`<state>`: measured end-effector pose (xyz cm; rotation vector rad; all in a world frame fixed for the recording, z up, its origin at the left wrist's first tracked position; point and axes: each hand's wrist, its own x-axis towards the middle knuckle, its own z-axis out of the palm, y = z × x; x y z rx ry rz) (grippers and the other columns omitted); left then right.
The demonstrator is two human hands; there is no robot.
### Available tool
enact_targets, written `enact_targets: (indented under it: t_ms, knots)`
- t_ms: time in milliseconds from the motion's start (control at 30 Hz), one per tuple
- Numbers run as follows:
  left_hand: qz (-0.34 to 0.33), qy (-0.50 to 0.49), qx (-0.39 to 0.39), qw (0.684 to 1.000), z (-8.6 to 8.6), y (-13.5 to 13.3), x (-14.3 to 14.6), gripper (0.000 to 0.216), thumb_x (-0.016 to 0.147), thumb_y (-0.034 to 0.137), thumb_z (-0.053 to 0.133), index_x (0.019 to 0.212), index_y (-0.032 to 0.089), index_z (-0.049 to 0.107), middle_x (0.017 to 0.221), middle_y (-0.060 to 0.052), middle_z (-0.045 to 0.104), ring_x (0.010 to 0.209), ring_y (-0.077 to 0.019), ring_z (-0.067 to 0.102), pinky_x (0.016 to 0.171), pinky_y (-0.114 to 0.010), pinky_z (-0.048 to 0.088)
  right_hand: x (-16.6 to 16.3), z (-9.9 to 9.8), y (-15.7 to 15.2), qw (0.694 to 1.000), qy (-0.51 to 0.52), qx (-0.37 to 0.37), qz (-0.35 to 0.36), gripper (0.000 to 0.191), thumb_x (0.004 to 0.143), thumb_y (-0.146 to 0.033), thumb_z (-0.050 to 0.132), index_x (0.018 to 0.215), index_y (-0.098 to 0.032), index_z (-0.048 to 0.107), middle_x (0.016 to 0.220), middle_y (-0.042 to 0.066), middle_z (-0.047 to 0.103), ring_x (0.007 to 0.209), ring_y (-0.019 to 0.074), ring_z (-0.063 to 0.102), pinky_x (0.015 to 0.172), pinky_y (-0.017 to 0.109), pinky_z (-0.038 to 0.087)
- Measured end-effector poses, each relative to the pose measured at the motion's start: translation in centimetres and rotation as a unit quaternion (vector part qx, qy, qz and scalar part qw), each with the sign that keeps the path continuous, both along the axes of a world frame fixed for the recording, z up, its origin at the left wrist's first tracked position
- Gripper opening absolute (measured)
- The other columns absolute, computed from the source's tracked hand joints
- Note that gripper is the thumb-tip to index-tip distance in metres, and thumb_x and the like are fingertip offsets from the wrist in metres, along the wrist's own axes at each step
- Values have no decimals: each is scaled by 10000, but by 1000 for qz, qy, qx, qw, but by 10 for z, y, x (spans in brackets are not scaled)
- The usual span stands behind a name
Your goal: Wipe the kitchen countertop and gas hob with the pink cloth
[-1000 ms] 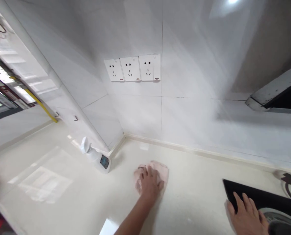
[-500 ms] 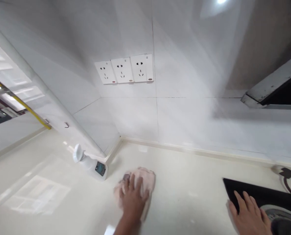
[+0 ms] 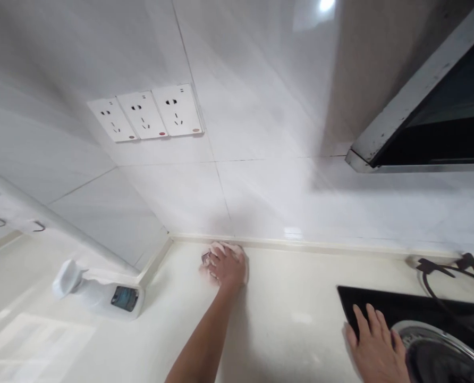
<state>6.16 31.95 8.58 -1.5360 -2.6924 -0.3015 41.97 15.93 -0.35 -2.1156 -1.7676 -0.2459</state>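
My left hand (image 3: 228, 267) presses down on a pale pink cloth (image 3: 243, 259) at the back of the cream countertop (image 3: 285, 308), against the low ledge below the wall. The fingers are bent over the cloth, and part of it is bunched beneath them. My right hand (image 3: 376, 346) lies flat with its fingers spread at the left edge of a black glass cooktop (image 3: 364, 299), holding nothing. To the left of the cloth stands a white bottle (image 3: 97, 298) with a dark blue label.
Three white wall sockets (image 3: 145, 114) sit in the tiled wall. A metal-edged range hood (image 3: 416, 96) juts out at upper right. A round metal burner ring (image 3: 420, 327) is near my right hand, and a dark cable (image 3: 428, 287) runs behind it. Hooks (image 3: 40, 226) are at left.
My left hand has moved the cloth away from me, up to the back ledge. The view has shifted right. My right hand still rests at the cooktop's edge.
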Motion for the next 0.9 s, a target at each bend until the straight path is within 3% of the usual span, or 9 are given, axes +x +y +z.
enact_targets:
  t_ms: [67, 167, 300, 433, 567, 700, 800, 900]
  knots:
    - [-45, -8, -4, 999, -4, -10, 30, 695, 929, 517, 482, 1506, 131, 479, 1640, -265, 315, 1484, -506, 269, 1146, -704, 250, 1, -1, 0, 1000, -1, -4, -2, 728, 959, -500, 186, 1442, -84, 537, 1623, 214, 373, 1558, 337, 241, 1239, 594, 181]
    - [-159, -33, -18, 987, -12, -36, 80, 673, 903, 579, 522, 1498, 266, 507, 1664, -171, 335, 1506, -470, 259, 1169, -668, 248, 2, -3, 0, 1000, -2, -1, 2, 739, 957, -504, 174, 1441, -80, 538, 1622, 221, 371, 1550, 352, 257, 1232, 604, 191]
    - [-332, -82, -32, 939, -22, -66, 139, 705, 886, 735, 465, 1505, 398, 486, 1681, -90, 337, 1547, -435, 194, 1197, -684, 172, 3, -4, 1, 1000, -2, 4, 4, 720, 964, -486, 182, 1430, -76, 546, 1604, 231, 397, 1528, 360, 300, 1222, 605, 214]
    - [-396, -96, -17, 913, -20, -70, 151, 654, 902, 742, 424, 1475, 438, 511, 1669, -46, 367, 1535, -400, 248, 1192, -679, 203, 6, -6, 2, 1000, 1, -4, 7, 718, 950, -496, 203, 1424, -87, 555, 1592, 226, 414, 1516, 360, 319, 1218, 598, 225]
    - [-350, -74, 1, 934, -10, -53, 103, 565, 899, 661, 507, 1415, 440, 572, 1643, -6, 414, 1503, -365, 319, 1185, -626, 269, 8, -9, 3, 1000, 8, -29, -4, 721, 930, -512, 226, 1445, -115, 538, 1604, 199, 402, 1537, 340, 282, 1224, 581, 221]
    - [-230, -42, 4, 972, 1, -49, 19, 561, 915, 560, 538, 1439, 365, 572, 1648, -61, 408, 1506, -395, 309, 1184, -649, 260, 8, -10, 4, 999, 18, -38, -10, 736, 921, -522, 216, 1448, -123, 539, 1617, 185, 385, 1547, 334, 262, 1232, 577, 196]
    - [-142, -18, -1, 990, 9, -71, -48, 543, 948, 537, 488, 1450, 347, 569, 1647, -72, 410, 1499, -393, 327, 1173, -647, 287, 9, -11, 4, 998, 26, -50, -9, 751, 921, -540, 208, 1453, -119, 530, 1614, 189, 388, 1552, 334, 245, 1232, 581, 186]
    - [-71, 4, -9, 997, 13, -115, -99, 532, 964, 519, 465, 1450, 330, 571, 1639, -91, 421, 1498, -383, 339, 1154, -654, 312, 10, -11, 3, 998, 35, -54, -6, 756, 917, -543, 218, 1461, -115, 519, 1614, 199, 383, 1547, 341, 247, 1224, 591, 187]
